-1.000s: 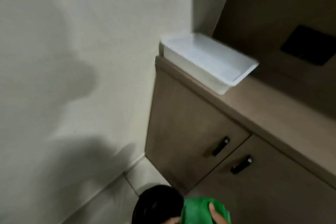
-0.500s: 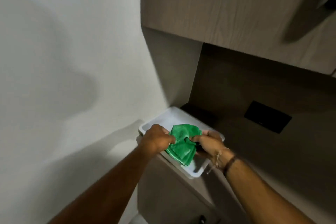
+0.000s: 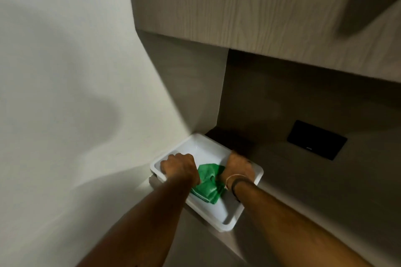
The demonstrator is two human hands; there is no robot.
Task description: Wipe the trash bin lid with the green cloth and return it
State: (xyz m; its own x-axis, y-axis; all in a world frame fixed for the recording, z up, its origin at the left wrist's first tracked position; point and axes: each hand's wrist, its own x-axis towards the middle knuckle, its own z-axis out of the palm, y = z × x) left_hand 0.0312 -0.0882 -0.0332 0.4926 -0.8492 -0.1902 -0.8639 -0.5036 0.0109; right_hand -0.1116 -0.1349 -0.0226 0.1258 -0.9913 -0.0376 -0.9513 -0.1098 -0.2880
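Note:
The green cloth (image 3: 207,184) lies crumpled inside a white plastic tray (image 3: 233,222) on the counter's left end. My left hand (image 3: 180,167) is down in the tray at the cloth's left edge, fingers curled on it. My right hand (image 3: 237,166) is in the tray at the cloth's right edge, touching it; its fingers are hidden from me. The trash bin and its lid are out of sight.
The tray sits on a wood-tone counter (image 3: 288,182) against a pale wall (image 3: 76,93). A wooden upper cabinet (image 3: 238,6) hangs overhead. A dark rectangular panel (image 3: 316,140) is set in the back wall to the right.
The view rose from the floor and black bin up to the counter. Both hands carried the green cloth up and lowered it into the white tray.

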